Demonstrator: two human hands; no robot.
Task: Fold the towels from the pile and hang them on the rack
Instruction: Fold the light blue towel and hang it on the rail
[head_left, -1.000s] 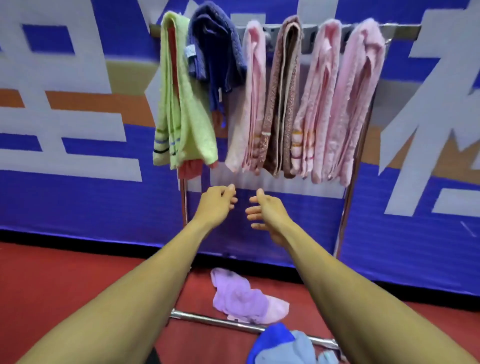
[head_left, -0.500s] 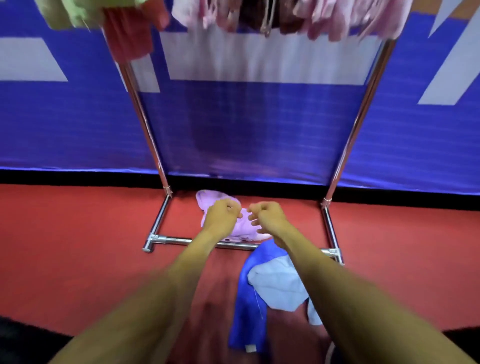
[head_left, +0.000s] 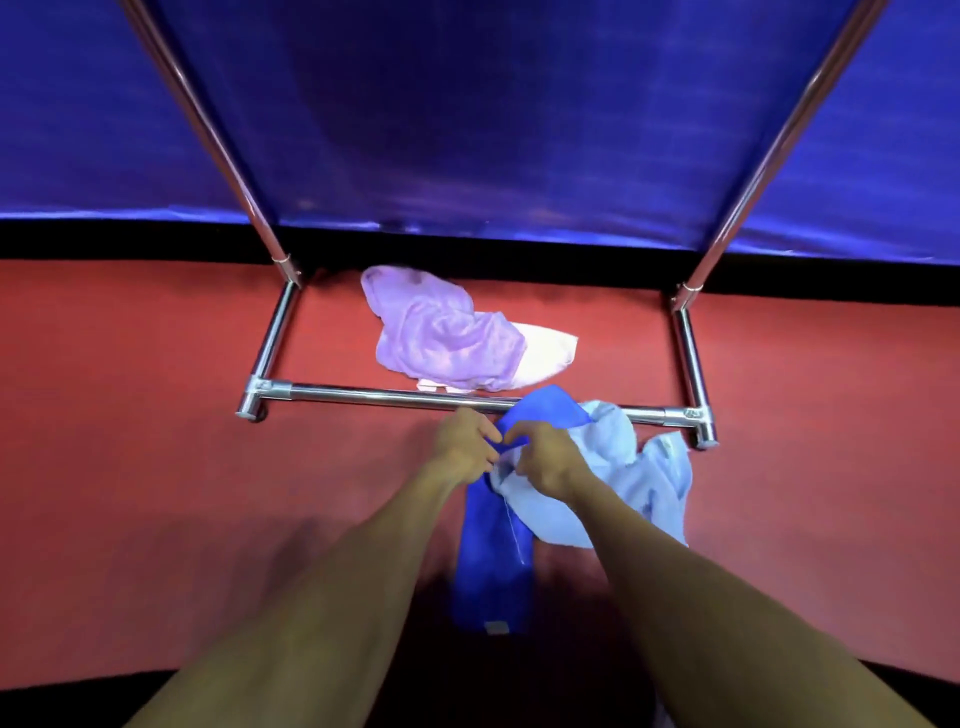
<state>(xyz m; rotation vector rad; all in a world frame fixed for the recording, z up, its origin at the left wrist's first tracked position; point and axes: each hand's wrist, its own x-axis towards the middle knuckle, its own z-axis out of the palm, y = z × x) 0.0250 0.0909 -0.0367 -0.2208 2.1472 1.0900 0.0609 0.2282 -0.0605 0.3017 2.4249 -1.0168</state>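
step in hand, by the look of it: picking the next towel off the floor pile. left hand and right hand down low, close together, fingers curled in at the upper edge of a crumpled deep-blue cloth towel; appear to pinch its top fold, though exact finger contact blurred. towel trails toward the near side as a long strip on the red floor, small pale tag at its near end. tangled with it on the right, a pale sky-blue rumpled towel, lying partly over the chrome tube base bar of the rack; right wrist resting over this pale cloth. farther off, beyond the base bar and inside the rack's footprint, a lilac crumpled towel with a pinkish-white corner, untouched, well apart from both hands. two slanted chrome uprights rising left and right against a blue banner wall; top rail out of view. next move, as judged: lift the deep-blue towel clear, shake it free of the pale one, find two corners, fold lengthwise, then raise to the rail. likely snag: pale towel dragging up along with it, since the two overlap at the grip.
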